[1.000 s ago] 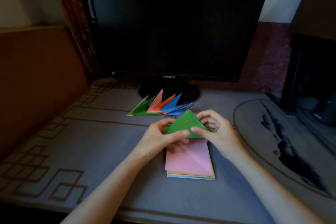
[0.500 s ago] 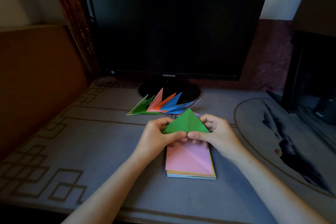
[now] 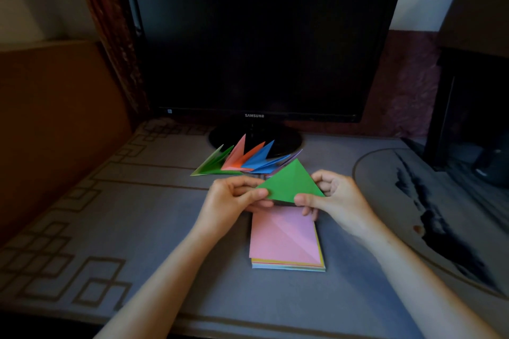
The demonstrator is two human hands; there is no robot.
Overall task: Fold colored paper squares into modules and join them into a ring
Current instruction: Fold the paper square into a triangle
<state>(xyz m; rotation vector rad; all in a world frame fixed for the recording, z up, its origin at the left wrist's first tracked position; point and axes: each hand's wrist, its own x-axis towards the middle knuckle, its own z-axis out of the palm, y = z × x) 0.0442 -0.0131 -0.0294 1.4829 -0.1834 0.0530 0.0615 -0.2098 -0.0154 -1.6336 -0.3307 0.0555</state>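
A green paper folded into a triangle (image 3: 290, 183) is held just above the desk, point up. My left hand (image 3: 234, 201) pinches its left corner between thumb and fingers. My right hand (image 3: 333, 201) pinches its lower right edge with the thumb on top. Right below it lies a stack of colored paper squares (image 3: 286, 239), a creased pink sheet on top. Behind the hands a fan of folded modules (image 3: 242, 161) in green, orange, blue and purple rests on the desk.
A dark Samsung monitor (image 3: 261, 36) stands at the back, its round base (image 3: 256, 137) just behind the modules. The grey patterned desk cover (image 3: 110, 228) spreads left and front. A dark cabinet (image 3: 473, 91) stands at the right.
The green triangle has turned a little, so its point now leans to the right, and my hands have drawn slightly apart along its lower edge.
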